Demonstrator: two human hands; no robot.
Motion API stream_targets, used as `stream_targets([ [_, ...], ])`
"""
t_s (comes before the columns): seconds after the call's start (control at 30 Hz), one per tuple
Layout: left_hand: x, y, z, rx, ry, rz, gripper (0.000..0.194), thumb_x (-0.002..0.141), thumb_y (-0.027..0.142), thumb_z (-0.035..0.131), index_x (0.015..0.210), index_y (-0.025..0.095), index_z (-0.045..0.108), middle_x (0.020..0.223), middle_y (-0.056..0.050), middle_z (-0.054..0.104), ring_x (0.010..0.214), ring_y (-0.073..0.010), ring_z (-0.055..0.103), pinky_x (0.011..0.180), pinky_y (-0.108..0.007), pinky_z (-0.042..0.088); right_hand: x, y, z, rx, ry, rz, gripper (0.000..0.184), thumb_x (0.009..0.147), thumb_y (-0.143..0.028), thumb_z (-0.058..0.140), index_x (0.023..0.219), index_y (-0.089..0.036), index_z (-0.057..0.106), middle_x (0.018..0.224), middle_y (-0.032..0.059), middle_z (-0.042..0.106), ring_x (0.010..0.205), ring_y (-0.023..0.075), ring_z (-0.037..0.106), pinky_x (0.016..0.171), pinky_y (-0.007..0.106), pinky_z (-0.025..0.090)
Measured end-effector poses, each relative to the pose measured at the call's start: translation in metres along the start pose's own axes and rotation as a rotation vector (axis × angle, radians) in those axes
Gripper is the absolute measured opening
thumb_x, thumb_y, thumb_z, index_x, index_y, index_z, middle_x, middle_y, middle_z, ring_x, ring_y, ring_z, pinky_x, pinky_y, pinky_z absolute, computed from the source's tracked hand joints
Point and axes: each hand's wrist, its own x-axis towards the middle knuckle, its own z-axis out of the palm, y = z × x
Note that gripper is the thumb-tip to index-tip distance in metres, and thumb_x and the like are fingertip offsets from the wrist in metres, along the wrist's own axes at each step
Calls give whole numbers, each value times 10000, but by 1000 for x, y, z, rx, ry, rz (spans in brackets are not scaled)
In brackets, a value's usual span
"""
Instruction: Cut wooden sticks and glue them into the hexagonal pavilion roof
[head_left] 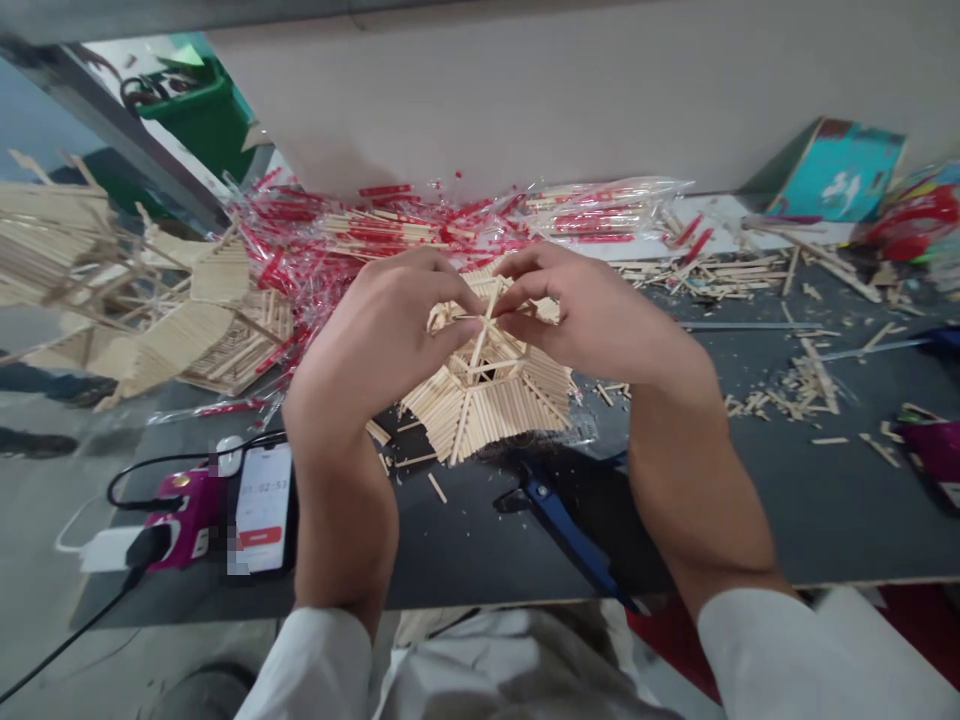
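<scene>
A roof-shaped model [499, 410] built of thin wooden sticks sits on the dark table, its panels fanning out around a small frame with an opening. At its top, several sticks [489, 318] meet in a star. My left hand [386, 325] pinches at this joint from the left, thumb and forefinger closed on the sticks. From the right, my right hand [574, 310] is closed with its fingertips on the same joint. Fingers hide part of the model's far side. Nearer me lies a blue-handled tool [570, 530], partly in shadow.
Red-and-clear plastic packs of sticks [420, 220] line the wall. Loose stick pieces [787, 395] litter the right side. A phone [264, 505] and purple power strip [180, 515] lie at left, near a larger stick model [172, 320]. A green bin [199, 120] stands behind.
</scene>
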Motion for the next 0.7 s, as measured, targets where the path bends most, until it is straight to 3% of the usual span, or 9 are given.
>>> stream_targets([
  [0.2, 1, -1, 0, -55, -45, 33, 199, 987, 345, 598, 1040, 255, 767, 1114, -24, 779, 1093, -236, 716, 1051, -387, 502, -1, 2, 5, 11, 39, 31, 130, 901, -227, 683, 898, -212, 812, 1192, 102, 717, 1032, 262, 677, 905, 419, 516],
  [0.7, 2, 3, 0, -54, -65, -10, 241, 986, 366, 581, 1057, 264, 788, 1134, -26, 810, 1116, -242, 724, 1045, -371, 508, -4, 3, 11, 6, 102, 4, 137, 910, -228, 679, 866, -223, 808, 1196, 105, 740, 1036, 262, 700, 915, 422, 543],
])
